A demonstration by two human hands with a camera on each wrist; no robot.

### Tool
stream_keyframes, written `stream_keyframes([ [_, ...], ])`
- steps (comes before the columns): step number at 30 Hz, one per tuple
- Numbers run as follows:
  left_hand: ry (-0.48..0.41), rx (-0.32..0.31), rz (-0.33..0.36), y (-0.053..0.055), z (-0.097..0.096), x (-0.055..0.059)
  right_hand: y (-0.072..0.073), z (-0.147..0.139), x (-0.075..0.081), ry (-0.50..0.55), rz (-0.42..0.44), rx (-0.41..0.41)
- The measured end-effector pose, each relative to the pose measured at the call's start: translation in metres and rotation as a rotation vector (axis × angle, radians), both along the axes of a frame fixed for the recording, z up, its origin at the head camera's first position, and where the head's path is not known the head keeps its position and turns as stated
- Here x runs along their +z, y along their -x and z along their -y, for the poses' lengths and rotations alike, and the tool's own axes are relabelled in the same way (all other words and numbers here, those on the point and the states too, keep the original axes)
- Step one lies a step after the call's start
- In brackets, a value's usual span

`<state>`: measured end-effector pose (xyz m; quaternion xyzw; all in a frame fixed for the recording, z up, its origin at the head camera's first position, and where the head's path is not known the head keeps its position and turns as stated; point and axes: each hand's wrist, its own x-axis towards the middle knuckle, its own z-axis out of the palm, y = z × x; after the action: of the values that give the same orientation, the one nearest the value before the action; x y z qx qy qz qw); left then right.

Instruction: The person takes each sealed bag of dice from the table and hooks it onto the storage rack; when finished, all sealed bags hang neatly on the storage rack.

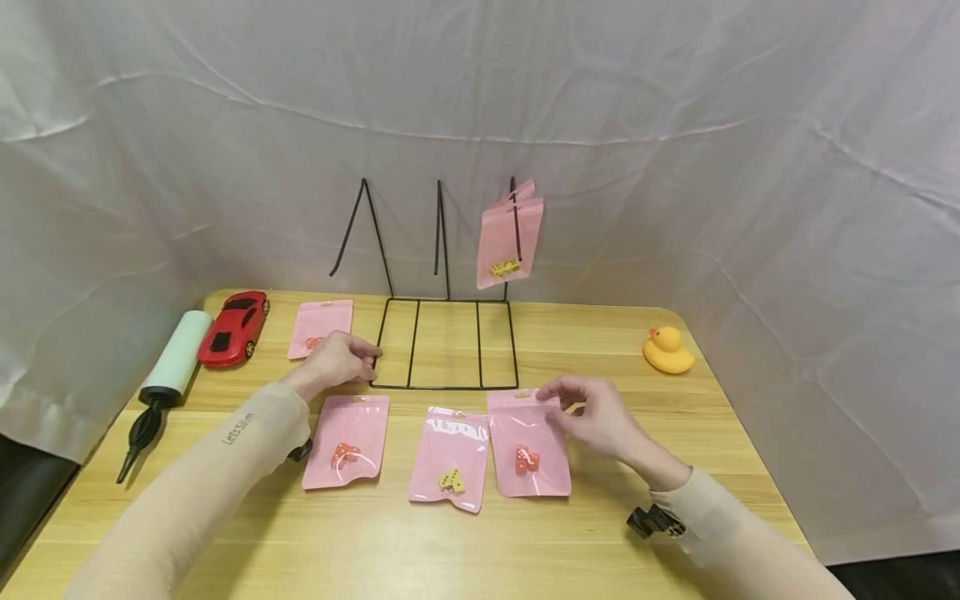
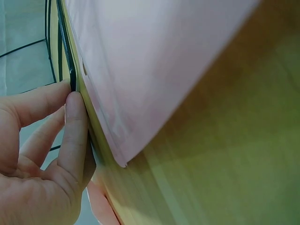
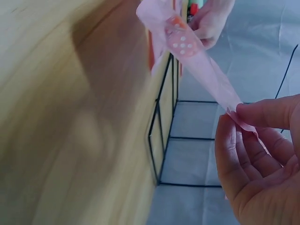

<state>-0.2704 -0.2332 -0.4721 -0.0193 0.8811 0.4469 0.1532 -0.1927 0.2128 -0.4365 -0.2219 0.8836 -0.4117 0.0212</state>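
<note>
At the front left corner of a black wire rack (image 1: 450,388), my left hand (image 1: 336,363) pinches the frame between thumb and fingers (image 2: 75,124). My right hand (image 1: 598,417) pinches the upper right edge of a pink zip bag (image 1: 525,417) with red dice inside. In the right wrist view this bag (image 3: 213,79) is held up off the table. Another pink bag (image 1: 448,446) with yellow dice lies just left of it. A further pink bag (image 1: 348,429) with red dice lies below my left hand. From the rack's right hook hangs pink packaging (image 1: 506,237) with yellow dice showing.
Behind my left hand, a pink bag (image 1: 322,321) lies partly covered. A red toy car (image 1: 236,329) and a pale green hand pump (image 1: 176,358) stand at the left. A yellow rubber duck (image 1: 667,350) sits at the right. Grey cloth (image 1: 675,167) surrounds the table's back and sides.
</note>
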Motion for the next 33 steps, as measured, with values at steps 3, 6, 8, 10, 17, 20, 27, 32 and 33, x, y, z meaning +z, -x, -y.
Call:
stream_keyframes([
  [3, 0.001, 0.001, -0.002, 0.000, 0.000, 0.000, -0.002, 0.004, 0.006, 0.022, -0.008, 0.025],
  [6, -0.001, 0.003, -0.005, 0.000, 0.000, 0.000, -0.003, 0.009, 0.011, 0.048, -0.015, 0.042],
  [8, -0.002, 0.000, -0.010, 0.000, 0.000, 0.000, -0.004, 0.011, 0.014, 0.062, -0.028, 0.046],
  [10, -0.002, 0.000, -0.012, 0.000, 0.000, 0.000, -0.004, 0.013, 0.017, 0.071, -0.048, 0.050],
  [17, 0.003, 0.002, -0.005, 0.001, 0.000, -0.001, -0.002, 0.019, 0.024, 0.085, -0.129, 0.074],
  [20, -0.001, 0.004, -0.002, 0.001, 0.001, -0.001, -0.001, 0.020, 0.027, 0.094, -0.156, 0.087],
  [27, -0.015, 0.002, 0.002, 0.003, 0.001, -0.002, 0.003, 0.026, 0.037, 0.097, -0.210, 0.096],
  [32, -0.012, 0.001, 0.001, 0.003, 0.001, -0.002, 0.005, 0.031, 0.045, 0.104, -0.257, 0.095],
  [33, -0.010, 0.001, -0.001, 0.003, 0.001, -0.002, 0.006, 0.033, 0.046, 0.107, -0.268, 0.095],
])
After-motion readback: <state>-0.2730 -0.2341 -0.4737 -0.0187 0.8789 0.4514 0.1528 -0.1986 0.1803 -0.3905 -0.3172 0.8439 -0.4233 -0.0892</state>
